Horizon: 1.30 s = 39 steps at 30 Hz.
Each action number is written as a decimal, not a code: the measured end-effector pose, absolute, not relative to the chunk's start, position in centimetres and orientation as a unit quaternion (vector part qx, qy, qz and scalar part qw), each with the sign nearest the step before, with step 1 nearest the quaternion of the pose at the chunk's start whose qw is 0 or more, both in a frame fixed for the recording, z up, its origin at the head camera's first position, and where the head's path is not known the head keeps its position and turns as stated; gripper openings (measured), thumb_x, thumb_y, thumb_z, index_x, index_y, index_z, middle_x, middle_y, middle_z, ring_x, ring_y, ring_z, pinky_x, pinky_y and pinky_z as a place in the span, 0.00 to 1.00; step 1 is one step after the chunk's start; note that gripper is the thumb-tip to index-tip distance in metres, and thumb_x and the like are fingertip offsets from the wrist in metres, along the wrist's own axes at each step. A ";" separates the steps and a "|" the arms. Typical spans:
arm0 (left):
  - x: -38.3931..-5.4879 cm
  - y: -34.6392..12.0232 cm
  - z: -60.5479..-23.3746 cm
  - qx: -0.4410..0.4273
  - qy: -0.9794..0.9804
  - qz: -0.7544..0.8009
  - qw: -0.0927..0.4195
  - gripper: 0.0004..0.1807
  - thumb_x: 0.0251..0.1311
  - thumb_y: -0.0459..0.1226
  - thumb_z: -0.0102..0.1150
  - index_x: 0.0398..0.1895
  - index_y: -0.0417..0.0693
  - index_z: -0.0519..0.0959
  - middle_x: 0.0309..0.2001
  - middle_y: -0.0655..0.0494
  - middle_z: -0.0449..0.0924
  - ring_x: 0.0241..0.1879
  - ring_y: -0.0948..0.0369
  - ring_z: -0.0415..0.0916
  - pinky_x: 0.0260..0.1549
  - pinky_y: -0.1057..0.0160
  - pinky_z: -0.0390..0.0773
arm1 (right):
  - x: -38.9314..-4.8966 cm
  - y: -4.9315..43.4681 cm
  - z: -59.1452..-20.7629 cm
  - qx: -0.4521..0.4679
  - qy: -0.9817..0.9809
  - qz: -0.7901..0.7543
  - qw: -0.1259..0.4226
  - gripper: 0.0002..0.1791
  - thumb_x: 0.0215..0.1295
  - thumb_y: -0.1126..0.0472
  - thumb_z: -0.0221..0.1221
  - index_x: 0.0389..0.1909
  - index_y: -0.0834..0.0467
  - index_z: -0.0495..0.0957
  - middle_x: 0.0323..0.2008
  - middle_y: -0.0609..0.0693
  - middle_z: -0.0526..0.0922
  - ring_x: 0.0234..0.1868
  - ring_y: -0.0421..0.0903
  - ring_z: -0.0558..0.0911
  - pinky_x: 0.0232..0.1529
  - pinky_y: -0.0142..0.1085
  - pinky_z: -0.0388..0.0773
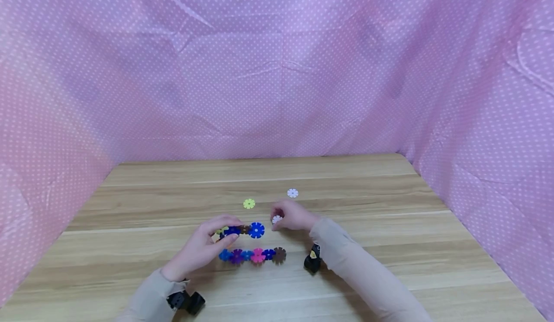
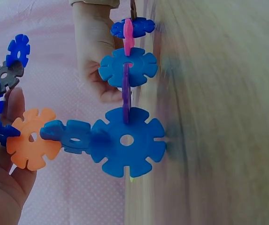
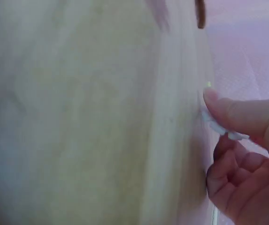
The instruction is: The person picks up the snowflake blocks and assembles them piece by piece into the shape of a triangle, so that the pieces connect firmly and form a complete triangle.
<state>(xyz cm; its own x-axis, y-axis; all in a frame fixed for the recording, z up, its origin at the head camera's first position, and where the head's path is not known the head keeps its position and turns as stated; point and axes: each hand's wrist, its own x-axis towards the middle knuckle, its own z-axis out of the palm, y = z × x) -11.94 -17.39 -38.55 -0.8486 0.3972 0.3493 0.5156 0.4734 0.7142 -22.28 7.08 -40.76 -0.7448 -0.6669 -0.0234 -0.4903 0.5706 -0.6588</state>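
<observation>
My left hand (image 1: 207, 245) grips an interlocking-disc chain at its dark blue and yellow-green part, fingers and thumb on either side. A blue snowflake disc (image 1: 257, 230) ends the upper run, with a brown disc (image 1: 245, 229) beside it. The left wrist view shows an orange disc (image 2: 33, 138) near the thumb, joined through blue discs (image 2: 127, 142) to the lower run with a purple disc (image 1: 236, 256), a pink disc (image 1: 258, 255) and a brown end disc (image 1: 279, 255). Right of the chain, my right hand (image 1: 294, 215) pinches a white snowflake disc (image 3: 223, 130) between thumb and fingers.
Beyond the hands, a yellow-green disc (image 1: 248, 204) and another white disc (image 1: 293, 193) lie loose on the wooden table (image 1: 368, 182). Pink dotted cloth (image 1: 277, 96) hangs around the back and sides. Black wrist cameras (image 1: 312, 260) sit on both forearms.
</observation>
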 end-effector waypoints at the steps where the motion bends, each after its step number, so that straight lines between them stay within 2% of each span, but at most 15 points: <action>1: -12.0 -17.4 -38.6 -0.262 -0.857 -0.439 0.066 0.12 0.63 0.36 0.57 0.49 0.52 0.80 0.51 0.54 0.80 0.53 0.64 0.74 0.52 0.58 0.75 | -22.2 7.3 -40.8 -0.325 0.872 -0.338 0.142 0.09 0.49 0.64 0.70 0.28 0.59 0.79 0.26 0.45 0.77 0.29 0.37 0.72 0.33 0.28 0.72; 4: -12.1 -17.2 -38.7 -0.243 -0.858 -0.449 0.055 0.12 0.64 0.38 0.57 0.49 0.54 0.80 0.52 0.53 0.79 0.54 0.62 0.74 0.52 0.55 0.74 | -21.7 8.0 -40.8 -0.303 0.859 -0.381 0.157 0.07 0.51 0.64 0.69 0.26 0.59 0.79 0.24 0.45 0.78 0.26 0.37 0.73 0.30 0.28 0.73; 9: -12.2 -16.9 -38.8 -0.227 -0.858 -0.458 0.058 0.12 0.64 0.38 0.57 0.50 0.54 0.80 0.54 0.52 0.78 0.56 0.55 0.73 0.51 0.48 0.73 | -20.7 9.1 -40.6 -0.252 0.840 -0.457 0.152 0.08 0.52 0.63 0.68 0.31 0.60 0.79 0.28 0.46 0.79 0.29 0.38 0.76 0.34 0.29 0.76; 14: -12.4 -16.4 -38.9 -0.224 -0.860 -0.455 0.065 0.13 0.64 0.38 0.57 0.50 0.51 0.79 0.53 0.51 0.79 0.56 0.51 0.73 0.52 0.44 0.72 | -19.8 10.0 -40.3 -0.225 0.814 -0.517 0.142 0.10 0.56 0.68 0.63 0.40 0.65 0.78 0.32 0.52 0.81 0.31 0.39 0.79 0.36 0.30 0.80; 18: -12.5 -16.0 -38.9 -0.214 -0.860 -0.460 0.063 0.14 0.64 0.39 0.57 0.51 0.50 0.79 0.53 0.54 0.79 0.56 0.52 0.73 0.53 0.43 0.72 | -19.1 10.5 -40.1 -0.234 0.799 -0.537 0.137 0.08 0.58 0.70 0.61 0.38 0.68 0.77 0.32 0.56 0.82 0.30 0.40 0.81 0.36 0.32 0.81; 20: -12.5 -15.8 -38.8 -0.210 -0.859 -0.462 0.061 0.14 0.64 0.40 0.57 0.51 0.51 0.79 0.53 0.56 0.79 0.57 0.53 0.73 0.53 0.44 0.72 | -18.8 10.5 -39.9 -0.238 0.792 -0.546 0.131 0.06 0.59 0.70 0.60 0.36 0.68 0.76 0.32 0.56 0.82 0.31 0.44 0.82 0.38 0.36 0.82; 25: -12.7 -15.5 -38.9 -0.214 -0.860 -0.459 0.062 0.13 0.64 0.39 0.57 0.51 0.52 0.79 0.54 0.54 0.78 0.58 0.53 0.73 0.54 0.45 0.73 | -17.8 10.6 -39.1 -0.250 0.773 -0.571 0.117 0.06 0.62 0.69 0.58 0.35 0.70 0.74 0.31 0.60 0.82 0.35 0.61 0.83 0.40 0.45 0.82; 27: -12.7 -15.4 -38.9 -0.216 -0.860 -0.458 0.063 0.14 0.64 0.39 0.57 0.51 0.50 0.79 0.55 0.53 0.78 0.58 0.52 0.72 0.55 0.44 0.72 | -17.5 10.6 -38.8 -0.258 0.774 -0.567 0.112 0.05 0.63 0.68 0.57 0.35 0.69 0.74 0.31 0.60 0.83 0.36 0.63 0.82 0.40 0.46 0.82; 34: -12.7 -15.2 -38.9 -0.216 -0.858 -0.462 0.059 0.15 0.65 0.41 0.56 0.52 0.48 0.78 0.55 0.50 0.78 0.58 0.50 0.72 0.55 0.43 0.71 | -16.8 10.5 -38.2 -0.298 0.792 -0.529 0.066 0.04 0.65 0.67 0.56 0.36 0.65 0.74 0.31 0.60 0.83 0.33 0.61 0.83 0.36 0.45 0.82; 39: -12.6 -15.0 -38.9 -0.216 -0.854 -0.470 0.057 0.14 0.65 0.39 0.56 0.52 0.48 0.78 0.55 0.50 0.78 0.59 0.51 0.72 0.56 0.43 0.71 | -16.7 10.6 -38.4 -0.315 0.795 -0.517 0.038 0.04 0.64 0.68 0.58 0.37 0.64 0.75 0.29 0.57 0.84 0.31 0.59 0.83 0.34 0.38 0.83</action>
<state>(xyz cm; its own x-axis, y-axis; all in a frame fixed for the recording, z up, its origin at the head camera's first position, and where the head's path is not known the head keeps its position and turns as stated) -12.65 -15.04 -38.88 -0.9004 0.3156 0.2996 0.4219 0.4649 0.7784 -16.71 10.55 -38.35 -0.7985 -0.5402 0.2659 -0.4618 0.2663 -0.8461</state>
